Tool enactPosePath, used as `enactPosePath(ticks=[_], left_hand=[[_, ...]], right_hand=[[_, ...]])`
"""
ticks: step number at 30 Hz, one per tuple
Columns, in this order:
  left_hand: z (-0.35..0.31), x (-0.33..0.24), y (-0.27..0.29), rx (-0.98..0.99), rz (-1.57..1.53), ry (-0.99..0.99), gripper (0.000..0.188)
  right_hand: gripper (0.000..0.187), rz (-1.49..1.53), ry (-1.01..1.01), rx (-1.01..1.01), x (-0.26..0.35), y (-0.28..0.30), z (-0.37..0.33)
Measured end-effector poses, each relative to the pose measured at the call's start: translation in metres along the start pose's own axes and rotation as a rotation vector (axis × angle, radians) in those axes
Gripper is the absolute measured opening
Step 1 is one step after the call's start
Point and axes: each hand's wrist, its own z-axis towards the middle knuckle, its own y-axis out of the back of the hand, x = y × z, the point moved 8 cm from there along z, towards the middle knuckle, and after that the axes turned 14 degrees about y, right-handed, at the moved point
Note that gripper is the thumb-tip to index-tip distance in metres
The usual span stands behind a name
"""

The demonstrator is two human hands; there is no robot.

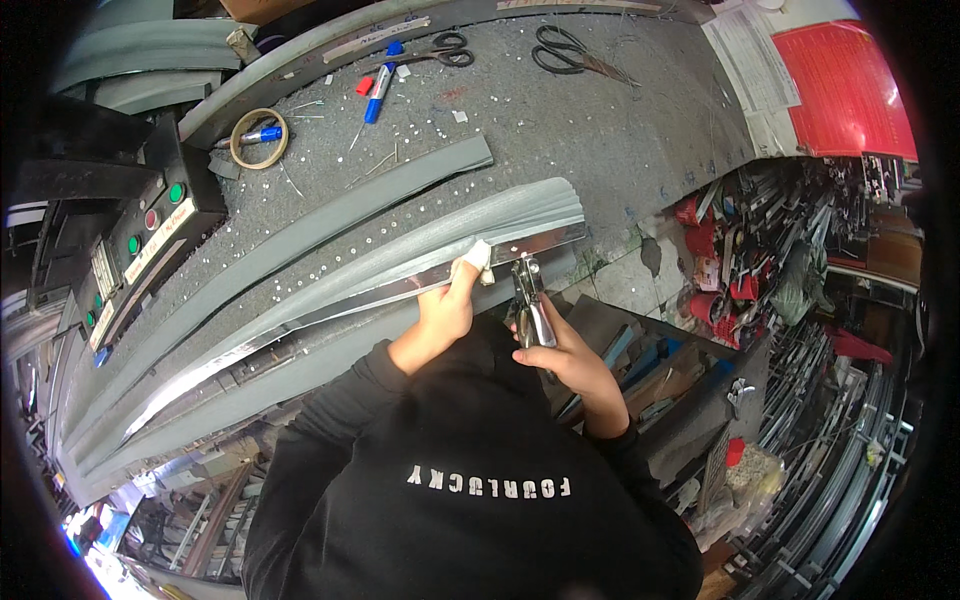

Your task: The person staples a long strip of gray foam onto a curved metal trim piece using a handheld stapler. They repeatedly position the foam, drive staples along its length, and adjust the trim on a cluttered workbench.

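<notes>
Pinching shiny strip point(540, 242): left hand point(448, 308). Closed round pliers point(534, 312): right hand point(577, 362) (jaw gap unclear). Loose pinch could let strip slip.

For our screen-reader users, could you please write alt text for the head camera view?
A person's left hand holds a long shiny strip while the right hand holds a plier-like metal tool at its edge. Long grey strips lie on a grey workbench, with scissors, a tape roll and a blue marker beyond.
</notes>
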Motion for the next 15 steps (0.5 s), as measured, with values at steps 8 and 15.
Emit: enactPosePath(ticks=[8, 15], left_hand=[[0.002, 0.013, 0.003, 0.045, -0.119, 0.074, 0.018], [0.001, 0.012, 0.0, 0.055, -0.15, 0.102, 0.019]], right_hand=[[0.085, -0.095, 0.005, 0.018, 0.019, 0.0, 0.02], [0.081, -0.065, -0.019, -0.037, 0.019, 0.0, 0.025]])
